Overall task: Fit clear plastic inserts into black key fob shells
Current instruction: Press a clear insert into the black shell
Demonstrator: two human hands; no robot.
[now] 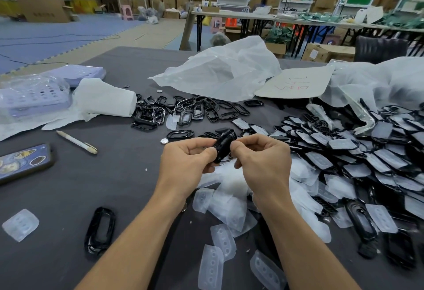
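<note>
Hands, L [185, 159] & R [261, 159], both pinch glossy black oval fob shell [223, 145] above translucent dimpled inserts [226, 200].

bare table [128, 182] left of hands, insert heap [231, 200] beneath, shell pile [378, 159] right

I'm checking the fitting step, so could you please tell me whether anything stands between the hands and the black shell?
Nothing visible does. The left hand and the right hand both pinch the black key fob shell directly, holding it above the heap of clear inserts on the table.
</note>
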